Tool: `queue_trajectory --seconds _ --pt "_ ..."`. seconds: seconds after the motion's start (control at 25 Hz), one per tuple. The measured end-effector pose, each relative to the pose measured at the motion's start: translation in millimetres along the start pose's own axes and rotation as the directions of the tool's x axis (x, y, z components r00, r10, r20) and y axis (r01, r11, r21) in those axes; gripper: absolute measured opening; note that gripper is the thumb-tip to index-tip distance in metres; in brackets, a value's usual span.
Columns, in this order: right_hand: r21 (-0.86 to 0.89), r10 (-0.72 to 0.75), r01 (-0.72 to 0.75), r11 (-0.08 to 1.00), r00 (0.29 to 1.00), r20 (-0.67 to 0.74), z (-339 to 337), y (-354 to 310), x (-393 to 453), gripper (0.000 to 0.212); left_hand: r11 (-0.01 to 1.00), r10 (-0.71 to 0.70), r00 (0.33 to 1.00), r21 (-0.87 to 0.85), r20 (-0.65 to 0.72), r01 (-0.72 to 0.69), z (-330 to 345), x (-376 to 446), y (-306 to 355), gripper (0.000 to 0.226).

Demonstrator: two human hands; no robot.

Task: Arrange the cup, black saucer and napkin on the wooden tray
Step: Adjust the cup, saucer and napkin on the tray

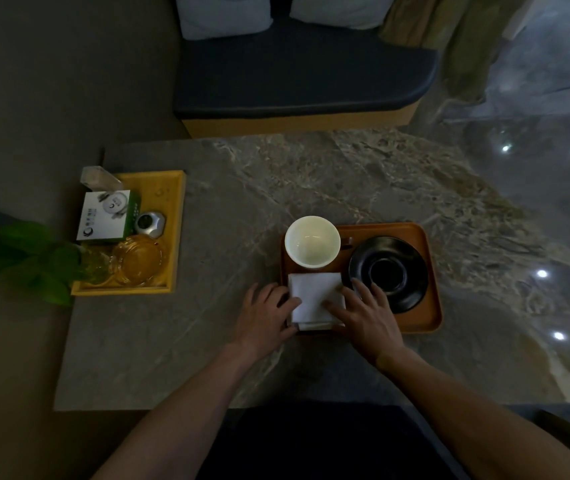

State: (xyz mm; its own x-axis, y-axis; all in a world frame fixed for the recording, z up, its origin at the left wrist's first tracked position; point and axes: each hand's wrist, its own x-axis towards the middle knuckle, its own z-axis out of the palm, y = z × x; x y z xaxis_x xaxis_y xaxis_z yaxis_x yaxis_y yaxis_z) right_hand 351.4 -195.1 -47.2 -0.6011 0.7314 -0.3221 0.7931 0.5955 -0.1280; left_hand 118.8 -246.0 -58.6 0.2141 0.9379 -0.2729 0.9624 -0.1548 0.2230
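Observation:
A brown wooden tray [430, 306] lies on the marble table. The white cup [312, 241] stands upright in its far left corner. The black saucer [389, 268] fills its right half. A folded white napkin [313, 296] lies in the near left corner. My left hand [265, 317] rests at the napkin's left edge, thumb on the napkin. My right hand [363, 315] lies flat with its fingers spread, touching the napkin's right edge and the saucer's near rim. Neither hand has anything lifted.
A yellow tray [176, 216] at the table's left holds a white and green box [106, 218], a small metal tin [151, 224], a glass ashtray [139, 259] and a plant with green leaves [30, 254]. A dark bench with pillows [297, 74] stands beyond the table.

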Motion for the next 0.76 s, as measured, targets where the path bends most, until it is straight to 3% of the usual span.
queue_trajectory --seconds 0.28,0.76 --pt "-0.028 -0.004 0.005 1.000 1.000 0.019 -0.4 2.8 1.9 0.067 0.999 -0.023 1.000 -0.026 0.003 0.023 2.7 0.9 2.4 0.059" --pt "-0.015 0.019 -0.019 1.000 0.999 0.027 -0.6 2.0 1.3 0.065 0.997 -0.051 0.999 -0.052 0.005 0.051 2.1 2.2 6.2 0.058"
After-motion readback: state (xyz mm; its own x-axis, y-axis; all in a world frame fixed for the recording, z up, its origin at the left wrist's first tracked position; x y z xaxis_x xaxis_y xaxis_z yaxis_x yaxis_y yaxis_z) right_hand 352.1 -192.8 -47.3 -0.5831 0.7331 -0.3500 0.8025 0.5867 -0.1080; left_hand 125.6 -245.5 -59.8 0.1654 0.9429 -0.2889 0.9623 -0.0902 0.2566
